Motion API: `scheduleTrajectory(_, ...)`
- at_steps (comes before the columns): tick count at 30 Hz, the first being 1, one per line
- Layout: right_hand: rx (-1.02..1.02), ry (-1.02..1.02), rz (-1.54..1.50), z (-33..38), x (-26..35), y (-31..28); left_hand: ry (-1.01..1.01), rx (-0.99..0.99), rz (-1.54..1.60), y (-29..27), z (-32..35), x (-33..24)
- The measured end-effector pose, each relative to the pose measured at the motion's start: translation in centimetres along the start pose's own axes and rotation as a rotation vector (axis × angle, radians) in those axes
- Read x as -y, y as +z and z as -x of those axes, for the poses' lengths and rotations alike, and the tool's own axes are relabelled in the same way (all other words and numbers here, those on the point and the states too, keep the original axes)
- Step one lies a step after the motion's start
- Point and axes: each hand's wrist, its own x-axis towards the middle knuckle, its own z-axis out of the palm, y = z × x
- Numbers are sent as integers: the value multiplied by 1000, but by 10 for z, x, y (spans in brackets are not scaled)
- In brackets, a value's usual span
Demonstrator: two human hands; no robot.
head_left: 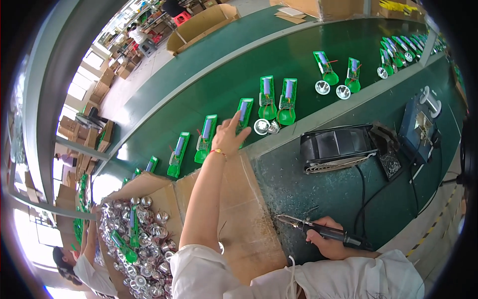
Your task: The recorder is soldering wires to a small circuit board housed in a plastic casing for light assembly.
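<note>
My left hand (229,135) reaches over the belt with its fingers apart. It covers part of a green plastic housing (245,105) that holds a purple-blue cylinder; whether the fingertips press on it I cannot tell. Beside it on the right lie two similar housings, with two silver reflector cups (261,126) at their lower ends. Another green housing (206,134) is just left of the hand. Low on the right, my right hand (326,240) is wrapped round the black handle of a soldering iron (338,234). Its metal tip points left, over the worn green bench (294,192).
Several more housings line the green conveyor belt (199,94). A carton (137,187) of silver reflectors stands at the lower left, near another person (94,271). Flattened cardboard (244,199) lies under my left arm. A black fan (338,148) and a blue soldering station (418,127) with cables occupy the right bench.
</note>
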Motion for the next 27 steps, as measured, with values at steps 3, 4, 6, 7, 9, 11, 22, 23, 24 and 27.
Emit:
scheduleTrajectory(3,-24,25,-92,1,-7,6,-143,37,-10,-8,22,-7)
scheduleTrajectory(4,-24,1,-98,1,-3,9,-168,58,1,-14,33,-9)
scheduleTrajectory(6,-56,1,-104,2,-9,8,-173,59,28,-22,64,-20)
scheduleTrajectory(7,-45,-14,-94,0,-6,9,-181,34,29,-24,94,-22)
scheduleTrajectory(9,-62,-1,-118,0,-4,12,-251,18,68,-36,162,-41)
scheduleTrajectory(11,-52,-31,-81,-1,-3,14,-366,37,132,-45,221,-70)
scheduleTrajectory(22,-44,-212,-6,4,-7,19,-561,-385,85,-42,319,-26)
scheduleTrajectory(23,-36,-237,9,6,-10,20,-572,-319,77,-43,313,-23)
scheduleTrajectory(24,-31,-243,9,7,-10,22,-635,-259,102,-43,302,-23)
scheduleTrajectory(27,-4,-287,44,10,-10,26,-629,-55,22,-25,278,-13)
